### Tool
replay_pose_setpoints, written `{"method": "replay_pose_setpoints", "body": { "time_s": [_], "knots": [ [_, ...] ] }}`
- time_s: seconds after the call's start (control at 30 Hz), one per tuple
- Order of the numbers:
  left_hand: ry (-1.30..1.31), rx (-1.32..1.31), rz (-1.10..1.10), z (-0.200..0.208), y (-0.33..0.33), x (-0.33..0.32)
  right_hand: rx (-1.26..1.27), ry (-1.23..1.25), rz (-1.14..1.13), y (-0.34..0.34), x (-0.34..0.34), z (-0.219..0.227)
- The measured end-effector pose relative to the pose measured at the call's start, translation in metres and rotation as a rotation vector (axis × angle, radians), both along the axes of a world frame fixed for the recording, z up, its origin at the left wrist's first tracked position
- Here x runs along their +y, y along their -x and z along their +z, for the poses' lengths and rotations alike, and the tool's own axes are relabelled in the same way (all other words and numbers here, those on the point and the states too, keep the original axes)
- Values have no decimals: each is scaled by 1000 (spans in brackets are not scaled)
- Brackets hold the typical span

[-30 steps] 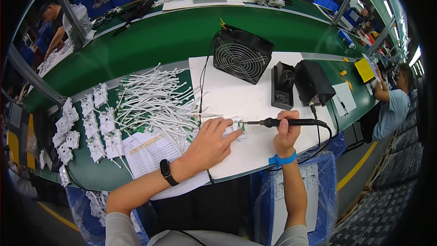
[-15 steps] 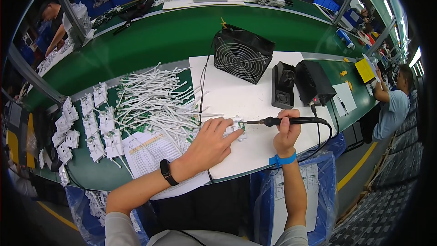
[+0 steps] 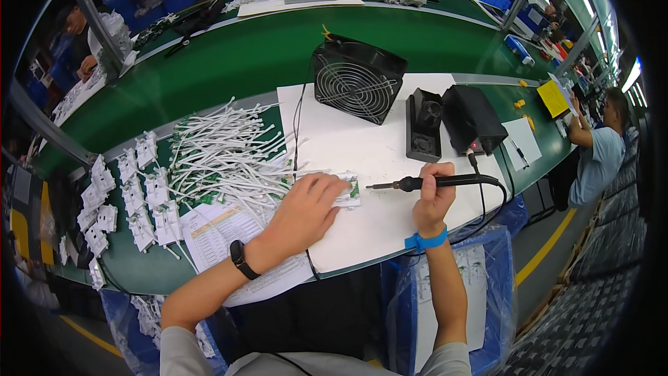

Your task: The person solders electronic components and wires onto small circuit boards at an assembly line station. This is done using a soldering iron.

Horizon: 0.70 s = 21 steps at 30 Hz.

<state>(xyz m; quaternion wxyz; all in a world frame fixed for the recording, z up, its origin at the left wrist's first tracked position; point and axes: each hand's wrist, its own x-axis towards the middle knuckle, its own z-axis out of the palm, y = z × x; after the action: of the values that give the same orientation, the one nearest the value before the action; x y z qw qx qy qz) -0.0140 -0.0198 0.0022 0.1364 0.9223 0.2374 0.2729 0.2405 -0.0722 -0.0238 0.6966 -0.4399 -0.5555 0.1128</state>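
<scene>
My left hand (image 3: 306, 210) lies on the white work sheet, its fingers bent over a small white plastic part with a green circuit board (image 3: 354, 192). The fingers partly cover this piece. My right hand (image 3: 433, 202) is wrapped round the black handle of a soldering iron (image 3: 410, 183). The iron points left, and its tip is a short way right of the board, apart from it. Left of my left hand lies a heap of white cables with green circuit boards (image 3: 223, 153). A printed paper sheet (image 3: 219, 237) is partly under my left forearm.
Beyond my hands stand a black fan (image 3: 358, 80), a black iron holder (image 3: 423, 125) and a black soldering station (image 3: 474, 122). White plastic housings (image 3: 156, 188) stand in rows at the left. A blue lined bin (image 3: 504, 278) is below the table edge. Other people work nearby.
The soldering iron's tip has come away from the board, leaving a small gap. My left fingers have drawn back and curled more. The whole view has shifted slightly.
</scene>
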Motion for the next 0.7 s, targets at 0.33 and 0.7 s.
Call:
{"method": "replay_pose_setpoints", "body": {
  "time_s": [0.33,0.7],
  "knots": [
    [104,-12,-9,11,-1,4,-9,75,171,3,-3,3],
    [112,27,-16,12,-1,5,-21,44,154,1,1,-3]
  ]
}}
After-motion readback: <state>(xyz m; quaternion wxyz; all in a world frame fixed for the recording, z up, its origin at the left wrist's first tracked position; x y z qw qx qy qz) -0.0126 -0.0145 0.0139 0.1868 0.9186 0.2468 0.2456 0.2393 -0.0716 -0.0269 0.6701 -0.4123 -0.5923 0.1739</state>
